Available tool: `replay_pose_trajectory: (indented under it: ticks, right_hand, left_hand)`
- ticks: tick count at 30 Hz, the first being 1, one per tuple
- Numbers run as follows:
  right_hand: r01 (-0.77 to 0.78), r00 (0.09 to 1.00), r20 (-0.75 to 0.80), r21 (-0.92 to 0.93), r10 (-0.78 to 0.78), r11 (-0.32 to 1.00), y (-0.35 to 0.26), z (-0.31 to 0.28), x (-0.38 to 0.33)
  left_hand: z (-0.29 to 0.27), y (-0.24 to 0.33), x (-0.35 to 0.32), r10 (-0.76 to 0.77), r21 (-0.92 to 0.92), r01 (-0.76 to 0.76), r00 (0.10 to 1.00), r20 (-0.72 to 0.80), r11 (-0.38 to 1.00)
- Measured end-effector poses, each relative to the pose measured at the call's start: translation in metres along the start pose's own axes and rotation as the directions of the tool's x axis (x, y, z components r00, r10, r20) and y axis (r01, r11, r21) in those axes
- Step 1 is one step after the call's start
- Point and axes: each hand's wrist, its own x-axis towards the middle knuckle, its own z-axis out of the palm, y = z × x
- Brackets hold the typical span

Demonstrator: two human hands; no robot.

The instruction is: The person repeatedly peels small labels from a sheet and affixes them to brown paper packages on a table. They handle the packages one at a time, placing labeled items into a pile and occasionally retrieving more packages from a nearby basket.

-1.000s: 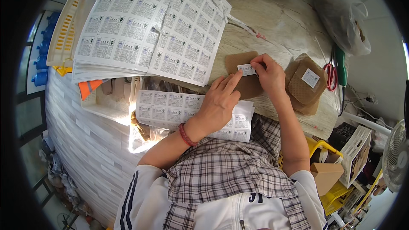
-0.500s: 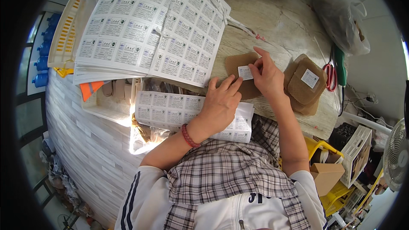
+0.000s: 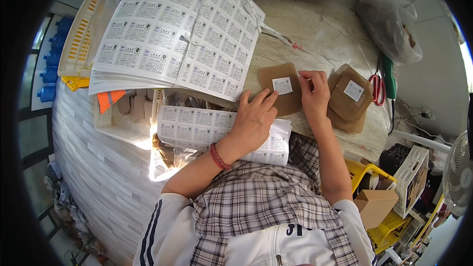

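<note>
Both hands lie flat with no closed grip: the left hand rests palm down, fingers spread and stretched forward, its fingertips touching the lower left edge of a flat tan perforated paper pouch on the pale wooden desk. The right hand lies against the pouch's right edge, fingers loosely curled with the fingertips pressing on the pouch top; nothing is pinched or lifted in either hand. A small white rectangular sticker sits on the middle of the pouch, between the two hands and apart from the fingertips.

Under the left palm and wrist lies a white sheet of printed labels, hanging over the near edge of the desk. A red bead bracelet circles the left wrist. Just right of the right hand stands a small stack of similar tan pouches, the top one bearing its own white sticker. Beyond that stack lie red-handled scissors beside a green-handled tool. Farther left, a large pile of white label sheets covers the desk, well apart from the pouch. A white plastic basket sits below that pile.
</note>
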Motion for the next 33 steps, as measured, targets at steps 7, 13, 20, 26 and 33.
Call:
replay_pose_trajectory:
  ticks: [7, 13, 20, 26, 33]
  right_hand:
    - [-0.059, 0.992, 0.109, 0.012, 0.058, 0.998, -0.009, -0.001, -0.006]
    - [-0.059, 0.994, 0.087, -0.018, 0.060, 0.998, -0.005, -0.001, -0.013]
    - [-0.141, 0.969, 0.196, -0.050, 0.148, 0.989, -0.017, -0.010, -0.003]
    - [-0.103, 0.962, 0.245, -0.096, 0.124, 0.990, -0.018, -0.013, -0.001]
    - [0.313, 0.949, 0.009, 0.119, -0.316, 0.942, -0.015, -0.030, -0.045]
  left_hand:
    - [-0.002, -0.005, -0.004, 0.063, 0.013, -0.063, 0.998, 0.011, 0.998]
    - [-0.005, -0.003, 0.009, -0.012, -0.172, 0.010, 1.000, -0.013, 0.985]
    - [0.011, -0.014, 0.039, -0.107, -0.152, 0.083, 0.982, -0.158, 0.985]
    - [0.017, -0.015, 0.045, -0.135, -0.163, 0.113, 0.982, -0.131, 0.980]
    - [0.019, -0.018, 0.043, -0.103, -0.114, 0.087, 0.984, -0.142, 0.990]
